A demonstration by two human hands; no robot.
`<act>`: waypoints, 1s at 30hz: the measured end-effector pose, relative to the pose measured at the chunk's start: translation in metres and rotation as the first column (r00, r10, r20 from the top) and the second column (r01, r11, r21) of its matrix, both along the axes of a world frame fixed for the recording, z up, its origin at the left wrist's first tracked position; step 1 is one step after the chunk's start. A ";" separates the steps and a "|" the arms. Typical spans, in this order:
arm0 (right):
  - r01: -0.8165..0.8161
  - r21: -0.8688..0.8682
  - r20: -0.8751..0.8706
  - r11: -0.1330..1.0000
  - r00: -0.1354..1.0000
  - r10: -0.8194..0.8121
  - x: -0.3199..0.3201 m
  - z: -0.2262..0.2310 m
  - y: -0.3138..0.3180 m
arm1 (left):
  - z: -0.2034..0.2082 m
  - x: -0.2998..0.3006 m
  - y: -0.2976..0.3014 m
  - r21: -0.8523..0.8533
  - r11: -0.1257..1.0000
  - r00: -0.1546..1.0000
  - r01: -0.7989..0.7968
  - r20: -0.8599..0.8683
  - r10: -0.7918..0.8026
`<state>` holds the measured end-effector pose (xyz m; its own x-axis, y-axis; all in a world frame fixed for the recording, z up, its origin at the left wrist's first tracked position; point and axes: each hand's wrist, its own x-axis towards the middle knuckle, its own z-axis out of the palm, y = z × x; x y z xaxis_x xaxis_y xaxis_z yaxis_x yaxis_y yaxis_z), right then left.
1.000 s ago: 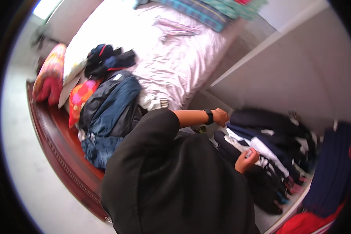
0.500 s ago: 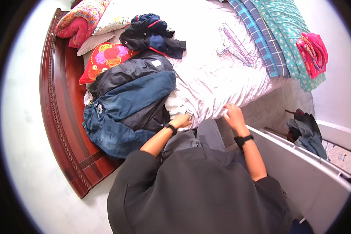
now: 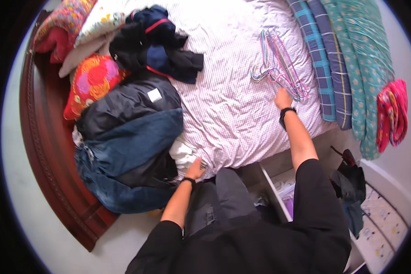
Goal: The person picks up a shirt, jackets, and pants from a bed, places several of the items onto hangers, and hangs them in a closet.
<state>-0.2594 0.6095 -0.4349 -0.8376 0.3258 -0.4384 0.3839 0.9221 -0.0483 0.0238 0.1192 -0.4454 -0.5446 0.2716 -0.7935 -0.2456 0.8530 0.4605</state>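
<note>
My right hand (image 3: 283, 98) reaches out over the checked bed sheet (image 3: 228, 100) and touches the near end of a bunch of pastel wire hangers (image 3: 278, 68); I cannot see a closed grip. My left hand (image 3: 196, 169) rests flat on the sheet at the bed's near edge, beside a white cloth (image 3: 182, 153) and a pile of dark blue and denim clothes (image 3: 132, 146). Both wrists wear dark bands.
A dark heap of clothes (image 3: 155, 41) lies further up the bed, with colourful pillows (image 3: 91, 82) at the left. Folded blankets (image 3: 347, 59) lie along the right side. A dark wooden bed frame (image 3: 50, 173) curves at the left. An open drawer (image 3: 283, 192) sits below.
The view swung from the wardrobe shelves to the bed. My right hand has stretched from the bed's edge up to the hangers. My left hand stayed near the edge.
</note>
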 end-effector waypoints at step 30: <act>0.405 -0.806 0.491 0.432 0.864 0.106 0.168 -0.042 -0.259 | 0.016 0.001 0.046 0.190 0.912 0.916 -0.363 -0.107 0.387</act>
